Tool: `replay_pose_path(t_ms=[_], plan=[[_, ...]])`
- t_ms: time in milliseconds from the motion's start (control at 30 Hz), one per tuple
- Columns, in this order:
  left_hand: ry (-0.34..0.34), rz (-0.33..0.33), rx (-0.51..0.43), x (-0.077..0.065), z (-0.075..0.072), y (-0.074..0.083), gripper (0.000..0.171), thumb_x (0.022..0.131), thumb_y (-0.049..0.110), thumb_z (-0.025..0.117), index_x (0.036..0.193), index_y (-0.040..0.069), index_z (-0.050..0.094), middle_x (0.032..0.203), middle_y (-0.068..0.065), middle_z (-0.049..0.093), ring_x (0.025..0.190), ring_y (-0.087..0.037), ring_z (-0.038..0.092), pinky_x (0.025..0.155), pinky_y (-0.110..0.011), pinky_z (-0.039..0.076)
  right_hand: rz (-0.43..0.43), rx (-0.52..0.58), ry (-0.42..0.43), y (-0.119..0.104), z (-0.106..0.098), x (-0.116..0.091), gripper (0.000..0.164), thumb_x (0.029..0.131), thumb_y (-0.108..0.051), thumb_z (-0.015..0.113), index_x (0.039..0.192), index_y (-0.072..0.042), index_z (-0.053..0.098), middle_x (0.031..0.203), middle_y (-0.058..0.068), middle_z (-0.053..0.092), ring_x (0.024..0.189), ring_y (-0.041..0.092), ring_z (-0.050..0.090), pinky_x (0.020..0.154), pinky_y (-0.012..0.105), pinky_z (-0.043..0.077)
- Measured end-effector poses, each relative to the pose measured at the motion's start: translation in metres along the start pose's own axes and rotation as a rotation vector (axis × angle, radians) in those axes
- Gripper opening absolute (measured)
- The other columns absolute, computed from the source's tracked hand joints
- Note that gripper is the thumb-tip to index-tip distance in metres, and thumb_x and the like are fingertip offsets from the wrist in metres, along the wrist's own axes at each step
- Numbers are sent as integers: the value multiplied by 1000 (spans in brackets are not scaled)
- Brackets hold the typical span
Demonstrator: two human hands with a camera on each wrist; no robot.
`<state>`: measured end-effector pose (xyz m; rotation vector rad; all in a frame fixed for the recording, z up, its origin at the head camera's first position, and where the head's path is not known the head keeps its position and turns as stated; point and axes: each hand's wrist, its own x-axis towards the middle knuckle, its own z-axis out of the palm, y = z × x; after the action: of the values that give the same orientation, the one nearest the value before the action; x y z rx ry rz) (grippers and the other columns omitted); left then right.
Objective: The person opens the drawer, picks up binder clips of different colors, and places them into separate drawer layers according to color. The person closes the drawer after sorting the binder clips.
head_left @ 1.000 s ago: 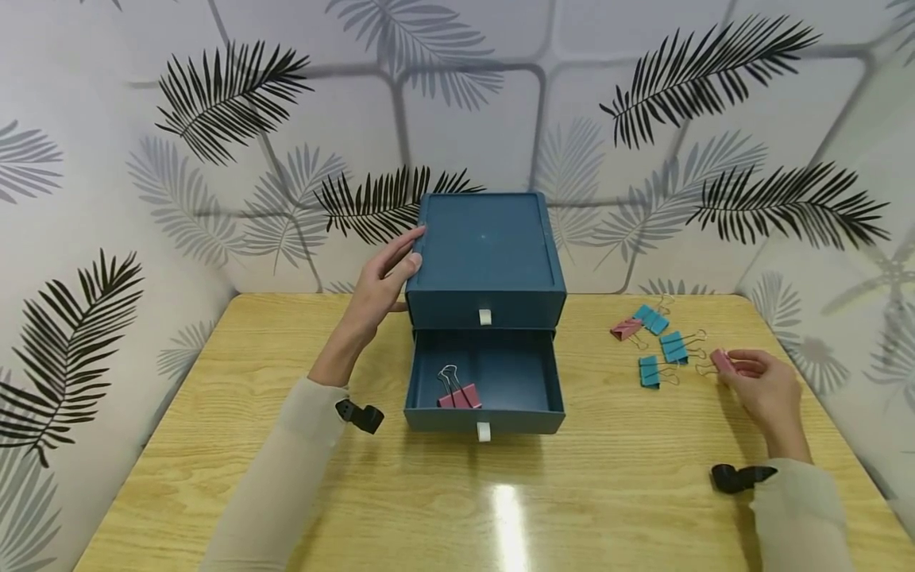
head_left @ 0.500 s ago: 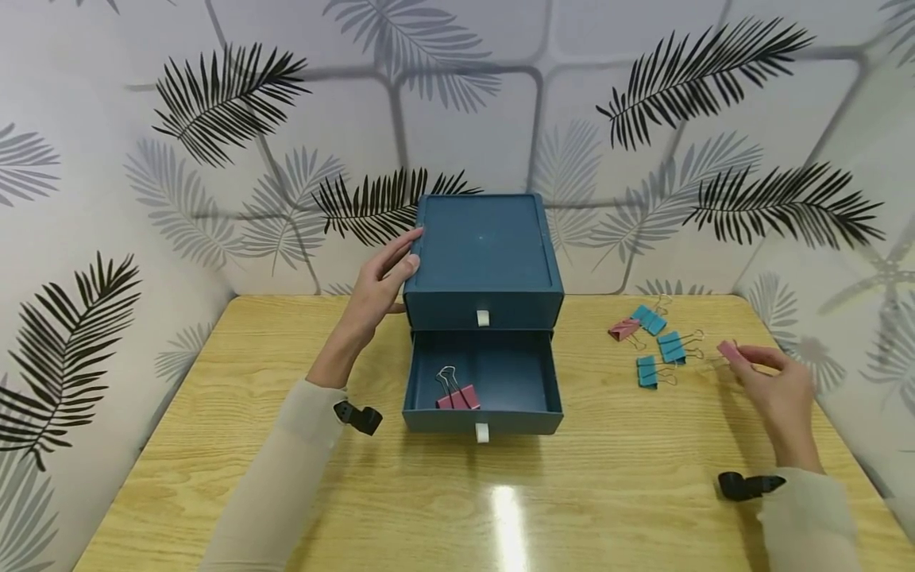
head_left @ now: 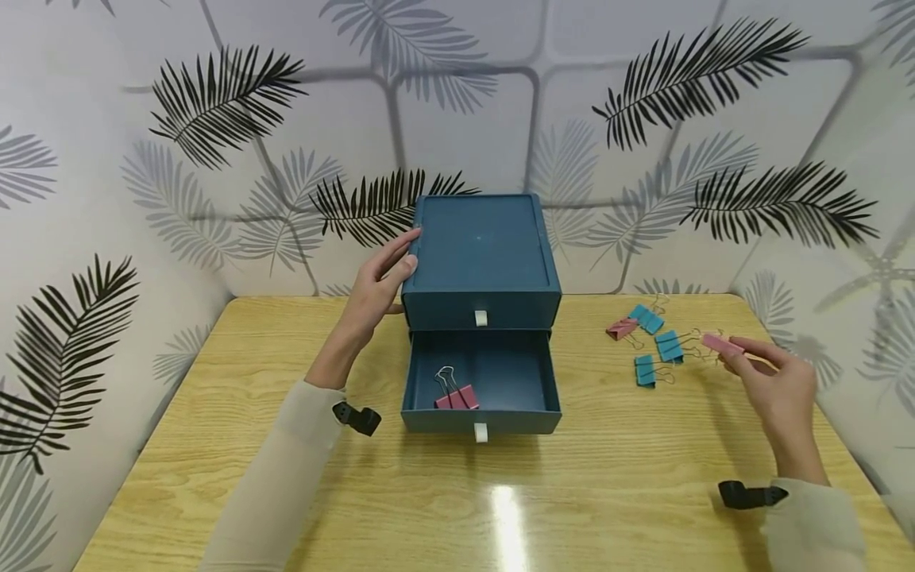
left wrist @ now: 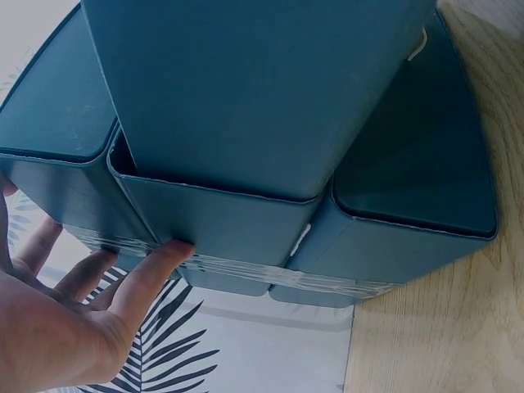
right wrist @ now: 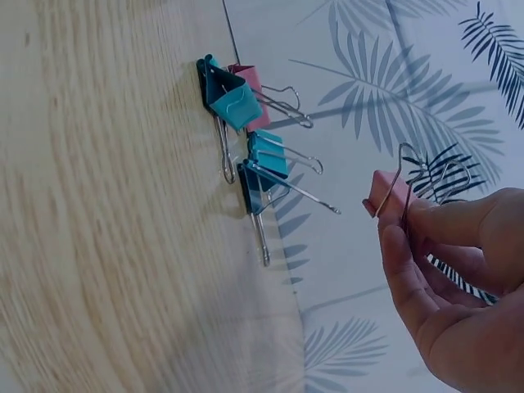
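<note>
Here, left hand (head_left: 368, 294) touches cabinet (head_left: 479, 246), fingers spread; right hand (head_left: 781, 385) pinches pink clip (head_left: 720, 343). Only head view shows drawer clip (head_left: 459, 398).

The top drawer (head_left: 443, 310) is hiding the rear of the lower drawer (head_left: 443, 422). The right hand (right wrist: 471, 286) is covering one end of a pink clip (right wrist: 396, 196). The left wrist view's edge is cutting off the left hand (left wrist: 74, 319); the head view's, both sleeves (head_left: 268, 485).

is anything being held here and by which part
The right hand pinches a pink binder clip by one end of its body; the left hand only rests against the blue drawer unit.
</note>
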<state>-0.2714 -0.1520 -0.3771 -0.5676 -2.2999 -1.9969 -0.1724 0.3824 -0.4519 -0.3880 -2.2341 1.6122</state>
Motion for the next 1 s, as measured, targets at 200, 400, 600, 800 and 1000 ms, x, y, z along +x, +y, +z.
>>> replay_pose_path(t_ms=[200, 400, 600, 800, 1000], plan=[[-1, 3, 0, 0, -1, 0, 50, 106, 36, 54, 156, 31, 47, 163, -1, 36, 144, -31, 42, 87, -71, 51, -116, -49, 44, -7, 10, -4, 24, 97, -8, 71, 115, 7, 69, 87, -16, 71, 70, -1, 71, 65, 17, 56], [-11, 10, -4, 0, 0, -1, 51, 106, 37, 53, 156, 30, 47, 164, 0, 35, 145, -30, 40, 86, -72, 50, -122, -40, 8, -10, 13, -7, 20, 101, -14, 66, 113, 2, 67, 84, -18, 70, 67, 1, 72, 63, 19, 57], [-14, 12, -8, 0, 0, 0, 51, 106, 36, 53, 156, 31, 47, 164, 0, 35, 146, -30, 39, 86, -72, 50, -160, -9, -14, -17, 18, -12, 20, 102, -13, 64, 110, 5, 68, 85, -15, 71, 63, 4, 72, 62, 21, 57], [-13, 12, -9, 0, 0, 0, 50, 107, 35, 53, 156, 30, 47, 164, -1, 34, 147, -30, 38, 86, -72, 50, -206, 44, -80, -22, 20, -17, 25, 96, -3, 71, 116, 11, 67, 92, -11, 73, 69, 5, 73, 63, 21, 58], [-14, 12, -11, 0, 0, -1, 50, 107, 35, 53, 156, 30, 47, 164, 0, 35, 146, -30, 39, 86, -72, 50, -206, -26, -88, -26, 22, -20, 22, 92, -4, 76, 109, 5, 66, 92, -12, 70, 70, 3, 73, 62, 20, 58]])
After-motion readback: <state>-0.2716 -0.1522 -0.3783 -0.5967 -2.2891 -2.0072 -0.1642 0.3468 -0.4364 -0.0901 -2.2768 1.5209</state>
